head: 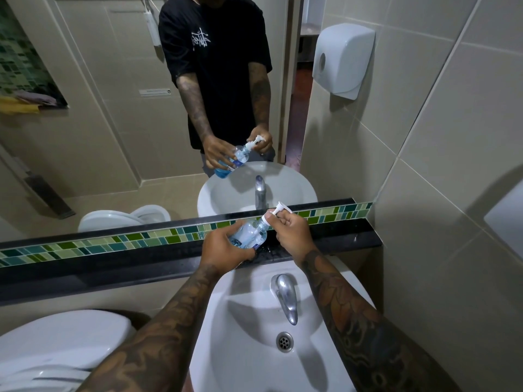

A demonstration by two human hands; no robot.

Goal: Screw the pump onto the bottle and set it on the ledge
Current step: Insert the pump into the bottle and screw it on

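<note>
A clear plastic bottle (250, 232) with some blue liquid is tilted, neck up and to the right, above the black ledge (339, 236). My left hand (223, 247) is wrapped around the bottle's lower body. The white pump (276, 212) sits on the bottle's neck, its nozzle pointing up and right. My right hand (291, 232) pinches the pump's collar with thumb and fingers. Both hands hover just over the ledge, behind the sink. The mirror repeats the bottle and hands.
A white sink (243, 321) with a chrome tap (285, 295) lies below my arms. A toilet (56, 346) stands at lower left. The mirror (113, 108) rises behind the green tile strip. A white paper dispenser (342, 60) hangs on the right wall.
</note>
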